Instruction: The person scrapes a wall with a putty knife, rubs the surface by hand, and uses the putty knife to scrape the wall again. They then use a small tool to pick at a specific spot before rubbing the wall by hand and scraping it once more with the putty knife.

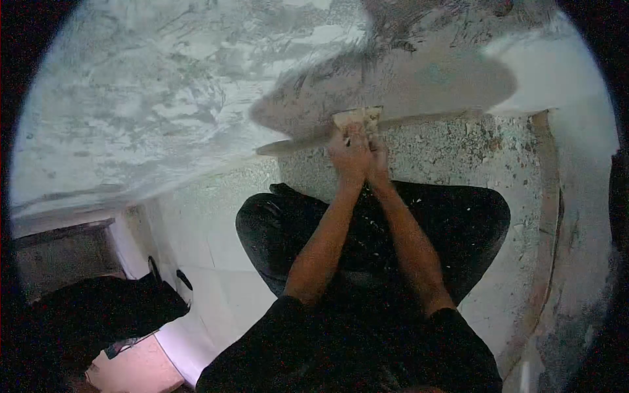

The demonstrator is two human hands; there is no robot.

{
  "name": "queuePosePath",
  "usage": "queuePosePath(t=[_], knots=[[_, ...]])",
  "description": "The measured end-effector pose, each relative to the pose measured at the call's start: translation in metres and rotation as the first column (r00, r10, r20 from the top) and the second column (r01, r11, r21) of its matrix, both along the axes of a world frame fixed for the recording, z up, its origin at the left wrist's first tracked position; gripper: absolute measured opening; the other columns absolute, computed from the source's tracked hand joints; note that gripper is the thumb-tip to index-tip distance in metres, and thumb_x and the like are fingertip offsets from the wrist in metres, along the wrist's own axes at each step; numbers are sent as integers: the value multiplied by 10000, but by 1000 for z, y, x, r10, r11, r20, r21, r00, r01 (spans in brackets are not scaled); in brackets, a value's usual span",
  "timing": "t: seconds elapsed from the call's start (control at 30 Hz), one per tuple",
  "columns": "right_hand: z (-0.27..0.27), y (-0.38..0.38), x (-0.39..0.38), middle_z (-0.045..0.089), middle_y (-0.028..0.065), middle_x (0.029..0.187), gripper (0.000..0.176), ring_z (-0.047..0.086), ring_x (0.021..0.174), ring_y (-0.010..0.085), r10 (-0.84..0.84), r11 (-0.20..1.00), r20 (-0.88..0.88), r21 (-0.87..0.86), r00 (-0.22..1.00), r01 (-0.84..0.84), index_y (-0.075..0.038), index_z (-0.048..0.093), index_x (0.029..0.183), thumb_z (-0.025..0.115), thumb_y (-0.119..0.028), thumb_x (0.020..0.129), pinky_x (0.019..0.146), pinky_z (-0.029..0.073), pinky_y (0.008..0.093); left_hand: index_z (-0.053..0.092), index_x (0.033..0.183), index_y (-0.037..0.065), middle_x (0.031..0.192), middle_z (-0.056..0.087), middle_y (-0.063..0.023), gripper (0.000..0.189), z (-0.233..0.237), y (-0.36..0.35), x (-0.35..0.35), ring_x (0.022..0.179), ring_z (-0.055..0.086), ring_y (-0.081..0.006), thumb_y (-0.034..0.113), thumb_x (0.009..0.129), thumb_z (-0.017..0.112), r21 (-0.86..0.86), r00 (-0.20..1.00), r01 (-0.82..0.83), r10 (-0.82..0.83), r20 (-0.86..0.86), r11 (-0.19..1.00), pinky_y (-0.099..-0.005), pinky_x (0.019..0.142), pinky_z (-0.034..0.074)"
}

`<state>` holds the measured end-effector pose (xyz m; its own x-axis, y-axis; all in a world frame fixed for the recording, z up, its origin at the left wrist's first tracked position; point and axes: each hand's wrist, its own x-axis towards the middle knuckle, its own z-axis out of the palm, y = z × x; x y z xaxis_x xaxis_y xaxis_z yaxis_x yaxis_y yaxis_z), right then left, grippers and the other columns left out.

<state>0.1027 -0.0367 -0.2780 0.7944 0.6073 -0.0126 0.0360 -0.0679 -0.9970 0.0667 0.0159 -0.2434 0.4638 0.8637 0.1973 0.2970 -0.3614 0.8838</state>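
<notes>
Both my hands are together at the base of the wall, closed around a wide scraper (pixel 358 116) whose pale, stained blade points away from me. My left hand (pixel 349 157) grips it from the left, and my right hand (pixel 378 164) wraps in from the right; the handle is mostly hidden by the fingers. The blade's front edge meets a damp, darker grey patch (pixel 432 82) on the mottled white-and-grey wall (pixel 151 98). Below that patch, crumbs and flakes (pixel 452 147) cover the floor along the wall.
My crossed legs (pixel 452 209) in black trousers, flecked with white bits, lie close behind my hands. A side wall (pixel 583 196) rises at the right. At lower left are a black form (pixel 105 304) I cannot make out and a pinkish flat surface (pixel 141 367).
</notes>
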Motion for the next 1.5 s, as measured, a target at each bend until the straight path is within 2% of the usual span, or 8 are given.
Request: queuePosePath(t=[0.2,0.3,0.53,0.67,0.87,0.93,1.17,1.5], knots=[[-24,-4,-1,581,171,862,343,540,802,196,-102,963,-99,-261,990,73,40,540,1032,467,-250,862,719,430,346,575,891,-33,772,578,-134,281,-2,-4,9,676,532,-189,232,866,485,-568,945,124,78,318,813,-350,629,419],[12,-17,14,584,157,862,327,516,830,155,70,940,536,-317,841,124,35,532,1041,460,-237,873,726,432,335,565,897,-46,729,566,-141,282,-15,-11,8,599,524,-211,224,859,494,74,986,32,-44,162,997,-352,588,418],[44,7,19,573,127,844,272,513,763,165,-38,926,-144,368,989,89,25,510,1054,482,-175,871,690,441,316,554,828,-48,728,574,-159,313,85,-7,15,683,546,-221,251,871,473,-52,998,61,-60,20,997,-345,603,413],[-17,-21,7,567,136,837,278,516,662,269,-229,957,859,111,458,269,33,537,1055,465,-163,872,648,440,325,568,878,-65,759,589,-170,330,46,-29,-1,696,553,-229,248,878,462,-82,983,70,-55,177,994,-338,625,420],[22,-30,21,508,234,1053,325,541,832,348,225,863,-145,-430,964,-266,29,484,1133,467,-112,841,736,448,395,512,970,-58,890,562,-188,409,-27,-25,-5,821,537,-297,326,903,387,-256,988,104,-71,136,961,-384,673,412],[-28,-35,14,487,268,1082,364,545,842,381,117,969,902,-196,416,152,36,446,1160,461,-107,827,721,454,408,500,1028,-47,926,554,-178,415,-53,-20,-8,835,519,-325,329,905,374,30,987,148,-145,-63,989,-407,682,414],[-64,-7,5,513,227,1005,371,535,801,348,-72,953,909,-58,411,297,40,435,1151,449,-114,813,618,425,415,514,1039,-12,910,550,-156,361,-64,2,-6,735,525,-324,303,880,437,625,958,268,-135,-253,733,-405,643,424],[-27,-11,7,574,116,801,327,531,732,170,-139,983,372,-58,918,173,32,526,910,419,-278,905,623,423,301,501,1108,16,1100,515,-193,362,-46,-13,-8,917,532,-342,217,808,533,-301,968,250,-227,111,920,-407,728,429]])
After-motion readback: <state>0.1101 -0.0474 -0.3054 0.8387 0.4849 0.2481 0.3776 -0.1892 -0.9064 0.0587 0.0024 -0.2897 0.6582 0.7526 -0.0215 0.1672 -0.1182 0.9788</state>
